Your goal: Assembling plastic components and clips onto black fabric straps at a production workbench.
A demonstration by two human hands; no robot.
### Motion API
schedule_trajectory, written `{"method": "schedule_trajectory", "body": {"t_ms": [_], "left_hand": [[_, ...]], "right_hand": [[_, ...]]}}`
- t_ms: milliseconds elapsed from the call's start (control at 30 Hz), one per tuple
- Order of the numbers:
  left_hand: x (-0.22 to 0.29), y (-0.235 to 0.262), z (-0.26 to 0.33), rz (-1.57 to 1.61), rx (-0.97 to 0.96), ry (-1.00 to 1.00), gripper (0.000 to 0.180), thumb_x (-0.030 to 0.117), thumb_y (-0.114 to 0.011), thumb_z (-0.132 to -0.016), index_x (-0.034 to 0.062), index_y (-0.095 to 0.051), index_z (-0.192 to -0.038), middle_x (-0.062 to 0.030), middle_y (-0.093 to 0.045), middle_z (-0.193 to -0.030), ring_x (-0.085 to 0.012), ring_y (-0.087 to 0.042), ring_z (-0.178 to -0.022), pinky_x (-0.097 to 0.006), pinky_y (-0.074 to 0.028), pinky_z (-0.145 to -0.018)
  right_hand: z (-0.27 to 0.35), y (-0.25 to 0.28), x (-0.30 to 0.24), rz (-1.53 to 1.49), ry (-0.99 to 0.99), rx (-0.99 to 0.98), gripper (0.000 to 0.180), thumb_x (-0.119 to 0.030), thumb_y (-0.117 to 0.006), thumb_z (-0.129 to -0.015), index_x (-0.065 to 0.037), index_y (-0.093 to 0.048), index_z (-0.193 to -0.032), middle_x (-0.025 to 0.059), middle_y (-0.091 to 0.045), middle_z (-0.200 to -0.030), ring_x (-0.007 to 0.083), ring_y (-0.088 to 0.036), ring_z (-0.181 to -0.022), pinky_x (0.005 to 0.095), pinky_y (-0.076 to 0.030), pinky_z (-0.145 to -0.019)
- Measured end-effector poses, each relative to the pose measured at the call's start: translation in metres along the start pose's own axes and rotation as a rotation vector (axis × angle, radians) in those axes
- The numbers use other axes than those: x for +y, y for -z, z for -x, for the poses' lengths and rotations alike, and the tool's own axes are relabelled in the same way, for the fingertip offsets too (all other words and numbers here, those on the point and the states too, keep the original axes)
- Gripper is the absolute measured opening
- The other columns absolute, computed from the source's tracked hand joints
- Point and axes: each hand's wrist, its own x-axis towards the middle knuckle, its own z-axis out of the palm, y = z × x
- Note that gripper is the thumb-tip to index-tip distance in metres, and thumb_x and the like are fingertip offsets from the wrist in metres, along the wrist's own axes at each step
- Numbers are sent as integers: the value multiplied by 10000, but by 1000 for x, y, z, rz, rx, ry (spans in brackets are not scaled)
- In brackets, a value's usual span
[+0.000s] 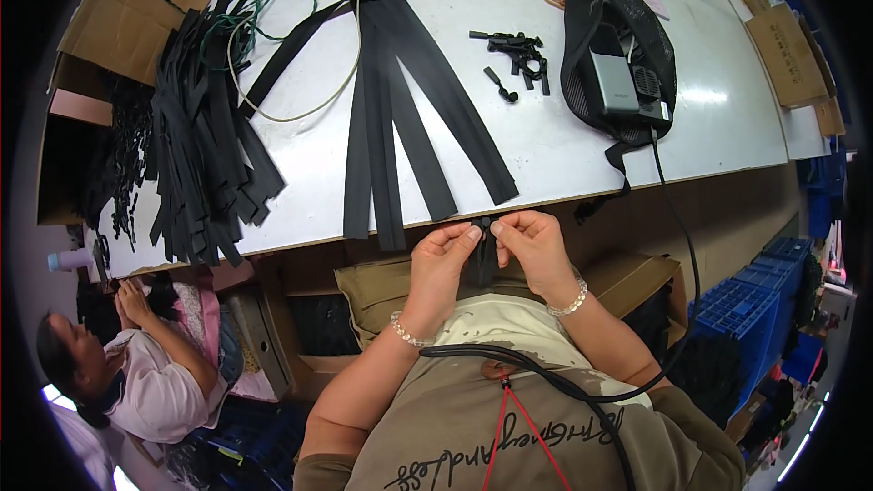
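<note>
At the table's front edge, my left hand (443,264) and my right hand (535,250) pinch the top of a black zipper strip (486,268) between thumbs and forefingers. The strip hangs down in front of my lap. A small dark piece at its top, between the fingertips, is too small to make out. Beyond my hands, several long black zipper strips (371,127) fan out on the white table (300,159). Farther right lies a small pile of black zipper sliders with pulls (518,53), with one slider (500,85) apart from it.
A thick bundle of black strips (195,136) hangs over the table edge at left, near a cardboard box (136,5). At right, a black mesh bag (623,0) holds a grey power bank (611,82); its black cable (677,218) runs down across me. A co-worker (155,373) sits at left.
</note>
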Motion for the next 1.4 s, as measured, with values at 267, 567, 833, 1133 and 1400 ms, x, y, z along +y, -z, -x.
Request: {"method": "schedule_trajectory", "body": {"t_ms": [267, 567, 833, 1133, 1400], "left_hand": [[-2, -7, 1, 124, 36, 73, 127, 90, -621, -877, 8, -603, -971, -47, -652, -864, -70, -591, -727, -188, -465, -614], [-4, -17, -1, 219, 102, -26, 92, 56, -600, -882, -6, -618, -947, -62, -651, -902, -90, -587, -809, -224, -470, -741], [-1, -13, 0, 184, 43, 18, 74, 79, -592, -892, 31, -614, -944, -26, -630, -897, -85, -569, -809, -218, -456, -745], [19, -19, 27, -41, -183, -417, 78, 16, -631, -849, 5, -602, -921, -52, -618, -910, -113, -581, -817, -241, -478, -755], [16, -12, 26, -188, -235, -600, 95, -39, -646, -806, -1, -621, -889, -79, -614, -910, -147, -565, -878, -261, -470, -786]], "right_hand": [[0, -4, 7, 22, 59, 82, 82, -34, -618, -847, 39, -613, -810, 24, -577, -625, 56, -513, -486, 187, -415, -444], [0, -20, 17, -57, 167, 217, 86, -32, -602, -865, 28, -618, -806, 17, -583, -650, 55, -524, -506, 189, -428, -462], [2, -15, 11, -128, 147, 166, 90, -36, -597, -871, 33, -619, -817, 23, -587, -651, 67, -550, -531, 190, -449, -496], [28, -13, -25, 286, 666, -57, 106, 50, -585, -837, 43, -633, -931, 112, -606, -868, 136, -613, -688, 224, -512, -602], [35, -13, -33, 449, 809, -11, 88, 37, -627, -796, 22, -640, -881, 105, -626, -823, 158, -589, -700, 234, -469, -599]]}}
